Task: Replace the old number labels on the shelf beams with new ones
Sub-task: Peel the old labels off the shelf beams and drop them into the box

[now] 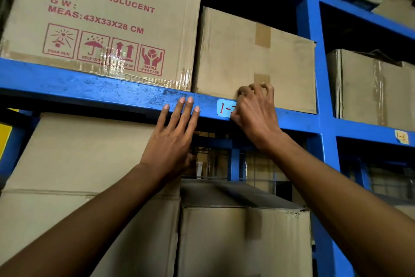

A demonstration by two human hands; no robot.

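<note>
A pale blue number label (225, 108) with red writing "1-" sits on the blue shelf beam (112, 92). My right hand (256, 110) covers the label's right end, fingers curled over the beam's top edge and thumb pressing at the label's lower right corner. My left hand (175, 133) lies flat with fingers spread, fingertips touching the beam to the left of the label, holding nothing. A yellowed old label (402, 136) sticks on the beam of the bay to the right.
Cardboard boxes (101, 22) (256, 58) stand on the shelf just above the beam, more boxes (242, 238) below. A blue upright post (318, 74) divides the bays. Wire mesh (258, 169) shows behind the lower shelf.
</note>
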